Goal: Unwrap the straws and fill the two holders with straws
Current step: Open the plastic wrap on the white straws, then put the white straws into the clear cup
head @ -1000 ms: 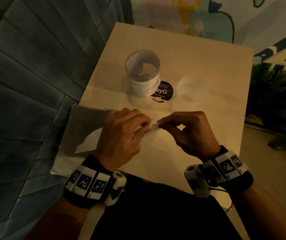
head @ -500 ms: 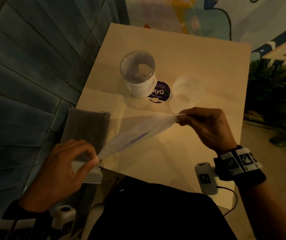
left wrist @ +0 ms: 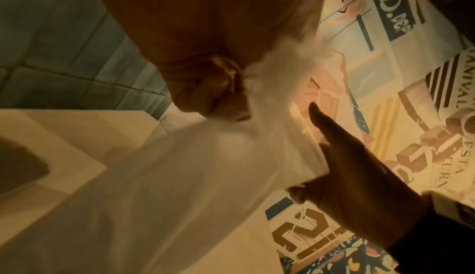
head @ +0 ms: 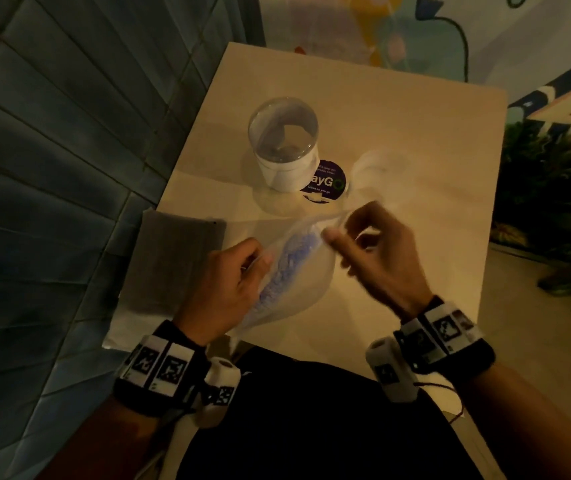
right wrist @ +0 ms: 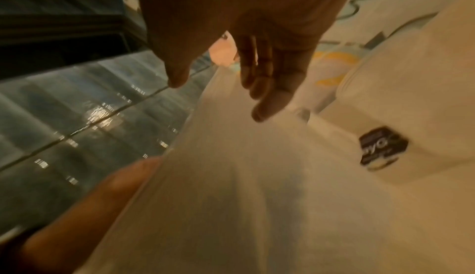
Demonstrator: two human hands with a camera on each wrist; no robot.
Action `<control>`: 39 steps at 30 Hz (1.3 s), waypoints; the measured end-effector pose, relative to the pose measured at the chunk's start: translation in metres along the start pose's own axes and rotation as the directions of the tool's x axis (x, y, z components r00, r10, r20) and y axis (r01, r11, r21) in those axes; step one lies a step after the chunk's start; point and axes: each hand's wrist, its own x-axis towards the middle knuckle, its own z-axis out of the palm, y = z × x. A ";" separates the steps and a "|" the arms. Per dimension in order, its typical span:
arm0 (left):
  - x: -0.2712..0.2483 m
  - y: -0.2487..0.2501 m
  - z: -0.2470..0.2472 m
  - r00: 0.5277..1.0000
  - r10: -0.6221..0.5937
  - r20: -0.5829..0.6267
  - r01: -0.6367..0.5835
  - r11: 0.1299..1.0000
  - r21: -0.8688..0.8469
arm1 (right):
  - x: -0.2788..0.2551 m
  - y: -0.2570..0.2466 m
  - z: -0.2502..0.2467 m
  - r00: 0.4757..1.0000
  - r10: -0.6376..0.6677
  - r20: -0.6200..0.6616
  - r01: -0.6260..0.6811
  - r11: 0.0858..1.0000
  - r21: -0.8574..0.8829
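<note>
**Wrapper pulled open over the table, holders not yet filled**

Head view: the left hand (head: 228, 289) pinches the near edge of a thin translucent wrapper (head: 294, 271), with a bluish streak showing through it, probably the straws, though blur hides their shape. The right hand (head: 377, 251) grips the far upper edge, fingers curled on the film. The wrapper hangs between the two hands just above the table (head: 415, 140). One clear holder (head: 286, 147) stands upright beyond the hands beside a round purple sticker (head: 325, 183); a second pale holder (head: 370, 168) is faint, just right of the sticker. Neither shows straws inside.

Compared with half a second ago, the hands have come closer together and the wrapper, then stretched taut in a long strip, now bellies open.

Left wrist view: the left hand's fingers (left wrist: 226, 87) are bunched on gathered film, and the other hand's index finger is extended alongside it.

Right wrist view: heavily blurred; the right hand's fingers (right wrist: 257, 71) lie against the white film, but the pinch itself cannot be made out here.

To do this step well, I would keep both pinches near the opening and part the film gently, so the straws stay gathered rather than spilling across the table.
</note>
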 end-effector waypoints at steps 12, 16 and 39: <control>-0.028 0.048 -0.062 0.948 -0.244 -0.202 0.205 0.959 -0.197 | 0.004 -0.047 -0.034 0.996 -0.092 0.000 0.092 0.987 -0.134; -0.012 0.012 -0.029 0.907 -0.418 -0.042 0.407 0.899 -0.162 | 0.028 -0.025 -0.009 0.986 0.049 0.160 -0.021 0.986 -0.167; -0.060 -0.016 -0.036 0.847 -0.524 -0.089 0.468 0.816 -0.340 | 0.101 0.105 0.013 0.969 -0.060 0.241 0.232 0.568 -0.790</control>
